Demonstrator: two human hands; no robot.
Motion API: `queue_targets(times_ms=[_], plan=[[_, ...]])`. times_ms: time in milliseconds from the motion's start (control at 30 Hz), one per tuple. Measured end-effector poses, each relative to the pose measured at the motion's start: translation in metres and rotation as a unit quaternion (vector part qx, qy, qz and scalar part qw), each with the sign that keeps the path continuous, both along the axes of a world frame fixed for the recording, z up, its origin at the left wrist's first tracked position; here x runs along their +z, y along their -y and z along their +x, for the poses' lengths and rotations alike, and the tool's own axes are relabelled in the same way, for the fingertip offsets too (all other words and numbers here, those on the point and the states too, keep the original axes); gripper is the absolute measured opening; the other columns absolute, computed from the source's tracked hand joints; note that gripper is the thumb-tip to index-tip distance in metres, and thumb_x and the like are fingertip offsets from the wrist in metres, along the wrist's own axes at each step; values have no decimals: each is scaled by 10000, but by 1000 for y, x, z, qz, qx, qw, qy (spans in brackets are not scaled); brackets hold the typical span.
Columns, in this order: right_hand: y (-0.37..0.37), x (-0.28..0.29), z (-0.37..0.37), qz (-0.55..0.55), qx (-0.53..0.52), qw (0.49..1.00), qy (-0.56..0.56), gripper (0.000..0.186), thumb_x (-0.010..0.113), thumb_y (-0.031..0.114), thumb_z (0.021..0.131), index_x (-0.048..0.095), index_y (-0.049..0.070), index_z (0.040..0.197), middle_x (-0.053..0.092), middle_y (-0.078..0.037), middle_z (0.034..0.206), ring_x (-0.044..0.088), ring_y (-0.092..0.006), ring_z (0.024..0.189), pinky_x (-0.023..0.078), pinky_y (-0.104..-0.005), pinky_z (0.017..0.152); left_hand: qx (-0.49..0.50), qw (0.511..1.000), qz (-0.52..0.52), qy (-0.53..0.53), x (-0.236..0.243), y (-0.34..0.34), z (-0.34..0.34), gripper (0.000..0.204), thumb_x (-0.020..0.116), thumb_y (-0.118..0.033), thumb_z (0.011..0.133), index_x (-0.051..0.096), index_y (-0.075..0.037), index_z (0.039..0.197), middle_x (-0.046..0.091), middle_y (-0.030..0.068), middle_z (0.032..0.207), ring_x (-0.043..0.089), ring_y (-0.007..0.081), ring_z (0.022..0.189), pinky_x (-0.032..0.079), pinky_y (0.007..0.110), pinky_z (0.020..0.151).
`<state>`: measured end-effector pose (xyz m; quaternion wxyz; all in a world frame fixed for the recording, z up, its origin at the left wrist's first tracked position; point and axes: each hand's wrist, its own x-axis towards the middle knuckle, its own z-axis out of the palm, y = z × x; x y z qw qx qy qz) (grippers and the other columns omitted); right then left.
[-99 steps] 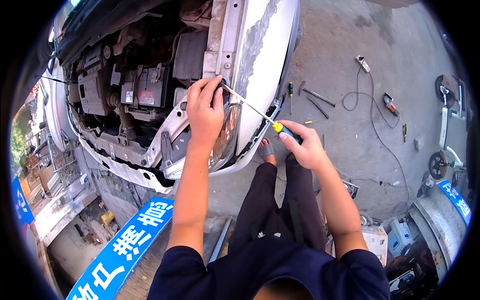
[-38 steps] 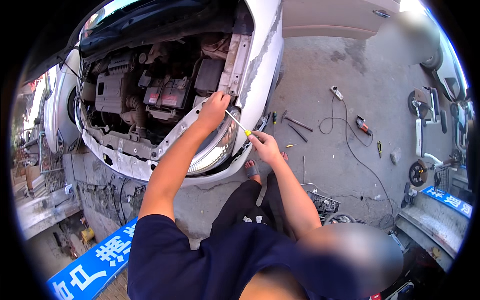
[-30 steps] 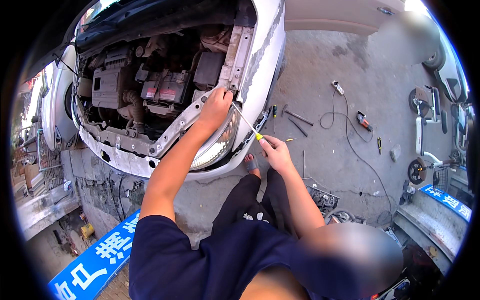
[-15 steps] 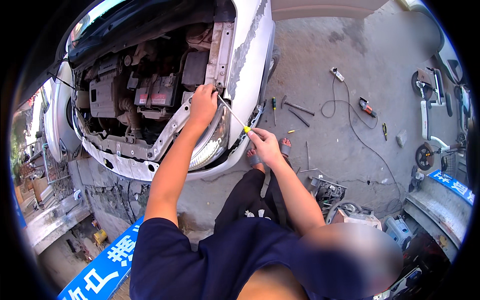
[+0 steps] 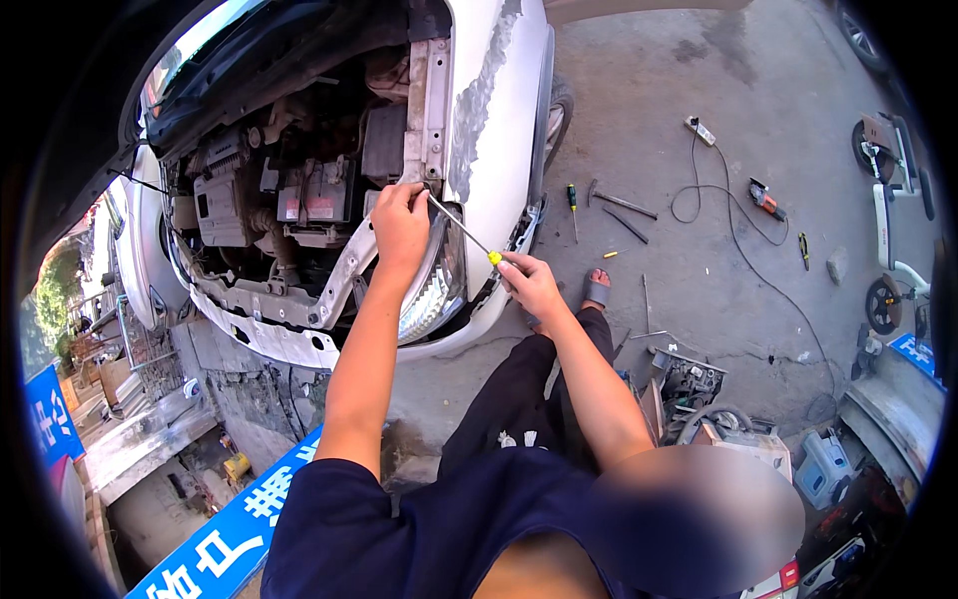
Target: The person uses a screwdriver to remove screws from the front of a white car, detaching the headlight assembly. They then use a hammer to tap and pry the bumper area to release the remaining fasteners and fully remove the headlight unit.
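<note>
A screwdriver [image 5: 461,224] with a long thin metal shaft and a yellow handle slants up to the left over the car's headlight [image 5: 436,290]. My right hand [image 5: 534,287] is closed round its handle end. The fingers of my left hand [image 5: 401,228] are bent together at the shaft's tip, by the upper corner of the headlight, where the white fender [image 5: 489,120] meets the front frame [image 5: 349,265]. They hide the tip and whatever they pinch there.
The engine bay is uncovered, with a black battery [image 5: 317,190] beside the frame. On the concrete lie another screwdriver [image 5: 573,212], a hammer [image 5: 621,200], an angle grinder [image 5: 767,200] with its cord, and pliers [image 5: 804,251]. A scooter [image 5: 882,225] stands at the right.
The view has shifted, so the ground tools appear farther right. One foot has stepped to the right. Both hands stay at the headlight corner with the screwdriver, its angle slightly changed.
</note>
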<state>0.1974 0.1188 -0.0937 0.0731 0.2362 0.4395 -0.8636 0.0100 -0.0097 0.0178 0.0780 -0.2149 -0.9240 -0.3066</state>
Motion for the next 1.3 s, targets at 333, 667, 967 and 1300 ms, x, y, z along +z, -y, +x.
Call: queue_targets(times_ms=[333, 667, 967, 1300], plan=[[-51, -26, -32, 219, 46, 969, -107, 367, 728, 297, 884, 709, 7, 1109, 723, -91, 853, 639, -112, 769, 506, -274, 714, 28, 999, 39, -3, -1, -6, 10, 94, 727, -25, 833, 715, 22, 914, 661, 118, 843, 652, 197, 701, 536, 291, 668], [-60, 38, 0, 213, 49, 975, -22, 417, 700, 318, 904, 675, -29, 1134, 716, -149, 869, 656, -181, 757, 512, -307, 736, 61, 997, 0, 47, 4, -10, 11, 137, 711, 39, 852, 693, 63, 985, 651, 84, 945, 666, 135, 842, 562, 257, 768], [-138, 62, -60, 248, 230, 940, -46, 405, 699, 316, 890, 697, -26, 1106, 715, -224, 996, 705, -300, 930, 526, -360, 842, 43, 996, -70, 39, 17, -11, 6, 123, 742, 15, 815, 720, 18, 936, 681, 100, 890, 679, 163, 788, 558, 271, 735], [-174, 79, -89, 263, 285, 920, -61, 394, 707, 297, 877, 699, -37, 1085, 724, -199, 930, 703, -277, 851, 530, -351, 824, 13, 995, -91, 25, 26, -14, 0, 155, 765, 10, 780, 726, -1, 929, 696, 117, 880, 684, 216, 757, 553, 299, 705]])
